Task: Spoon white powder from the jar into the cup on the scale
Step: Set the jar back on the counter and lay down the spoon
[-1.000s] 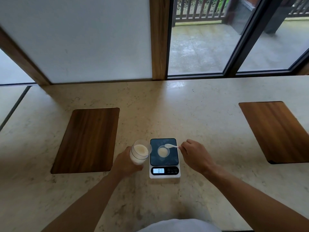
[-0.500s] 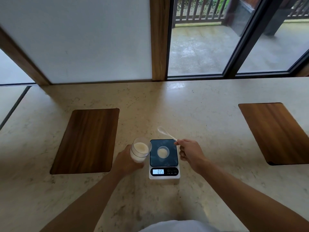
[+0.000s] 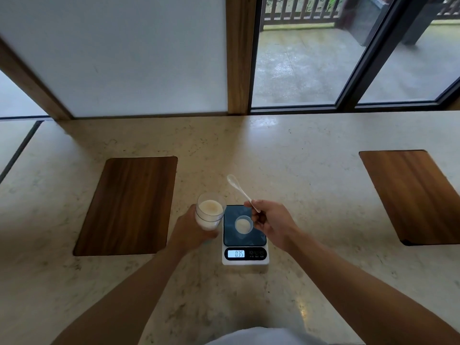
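Pale stone counter (image 3: 298,158), two wooden boards (image 3: 129,205), frosted panel (image 3: 124,53), glass doors (image 3: 298,66), daylight

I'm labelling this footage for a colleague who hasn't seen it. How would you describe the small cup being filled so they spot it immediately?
On the pale marble counter, between two dark wooden boards, sits a white digital kitchen scale with a dark glass top. The small clear plastic cup stands on that top, holding white powder. Unlike the taller clear jar in the left hand, it is short and nobody holds it.
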`<state>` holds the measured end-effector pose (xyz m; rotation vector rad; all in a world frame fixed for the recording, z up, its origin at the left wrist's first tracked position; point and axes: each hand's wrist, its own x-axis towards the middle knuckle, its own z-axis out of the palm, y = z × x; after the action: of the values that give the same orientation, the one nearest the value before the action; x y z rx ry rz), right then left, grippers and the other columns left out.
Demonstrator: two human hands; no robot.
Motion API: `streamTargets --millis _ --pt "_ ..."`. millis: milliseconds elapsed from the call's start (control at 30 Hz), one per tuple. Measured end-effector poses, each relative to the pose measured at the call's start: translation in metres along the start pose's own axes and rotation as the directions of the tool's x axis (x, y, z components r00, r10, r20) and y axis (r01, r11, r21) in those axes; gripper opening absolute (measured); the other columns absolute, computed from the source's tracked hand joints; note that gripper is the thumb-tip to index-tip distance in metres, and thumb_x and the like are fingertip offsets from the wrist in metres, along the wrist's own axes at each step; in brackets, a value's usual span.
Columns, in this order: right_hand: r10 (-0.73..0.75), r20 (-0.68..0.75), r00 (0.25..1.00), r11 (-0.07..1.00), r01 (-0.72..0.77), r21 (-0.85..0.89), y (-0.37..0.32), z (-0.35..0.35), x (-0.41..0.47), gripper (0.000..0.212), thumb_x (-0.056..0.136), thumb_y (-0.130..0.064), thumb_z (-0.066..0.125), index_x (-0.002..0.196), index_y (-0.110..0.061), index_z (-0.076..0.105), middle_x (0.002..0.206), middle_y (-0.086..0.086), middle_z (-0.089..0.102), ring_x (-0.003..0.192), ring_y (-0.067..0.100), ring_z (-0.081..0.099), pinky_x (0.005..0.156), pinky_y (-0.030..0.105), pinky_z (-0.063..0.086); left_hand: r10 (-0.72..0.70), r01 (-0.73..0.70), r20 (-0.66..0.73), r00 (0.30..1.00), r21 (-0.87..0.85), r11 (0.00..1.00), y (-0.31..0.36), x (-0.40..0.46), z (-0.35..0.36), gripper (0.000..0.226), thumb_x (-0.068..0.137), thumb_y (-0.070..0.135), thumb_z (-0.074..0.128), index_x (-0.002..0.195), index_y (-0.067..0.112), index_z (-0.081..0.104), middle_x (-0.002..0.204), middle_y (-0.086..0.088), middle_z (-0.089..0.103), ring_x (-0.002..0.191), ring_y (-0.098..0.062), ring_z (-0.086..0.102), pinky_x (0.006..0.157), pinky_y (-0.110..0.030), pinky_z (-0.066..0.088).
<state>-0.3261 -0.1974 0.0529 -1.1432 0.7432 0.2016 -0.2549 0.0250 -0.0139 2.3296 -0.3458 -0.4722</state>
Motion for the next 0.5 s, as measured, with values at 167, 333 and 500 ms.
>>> streamTargets --millis 167,333,500 --pt "0.003 0.042 0.999 1.0 -0.003 -0.001 -0.002 -0.001 0.008 0.032 0.099 -0.017 0.052 0.089 -0.006 0.08 0.069 0.004 0.056 0.067 0.016 0.053 0.074 0.033 0.048 0.108 -0.108 -0.048 0.993 -0.005 0.994 0.002 0.012 -0.004 0.062 0.058 0.043 0.084 0.111 0.03 0.054 0.104 0.008 0.064 0.093 -0.005 0.06 0.088 -0.033 0.055" --pt "-0.016 0.026 1.0 1.0 0.015 0.022 -0.01 0.0 0.025 0.029 0.099 -0.012 0.05 0.096 -0.005 0.078 0.067 0.005 0.057 0.064 0.015 0.052 0.069 0.031 0.046 0.088 -0.093 -0.087 0.992 -0.064 0.994 0.003 0.032 -0.01 0.073 0.055 0.039 0.089 0.117 0.025 0.054 0.111 0.003 0.065 0.101 -0.014 0.061 0.091 -0.038 0.052" --pt "0.0 0.003 1.0 1.0 0.0 -0.016 -0.024 0.006 0.047 0.025 0.097 -0.006 0.053 0.095 -0.005 0.078 0.065 0.005 0.06 0.064 0.017 0.051 0.064 0.029 0.041 0.054 -0.062 -0.12 0.991 -0.068 0.996 0.008 0.058 -0.014 0.079 0.052 0.04 0.091 0.12 0.024 0.052 0.114 0.002 0.065 0.102 -0.016 0.061 0.09 -0.036 0.051"
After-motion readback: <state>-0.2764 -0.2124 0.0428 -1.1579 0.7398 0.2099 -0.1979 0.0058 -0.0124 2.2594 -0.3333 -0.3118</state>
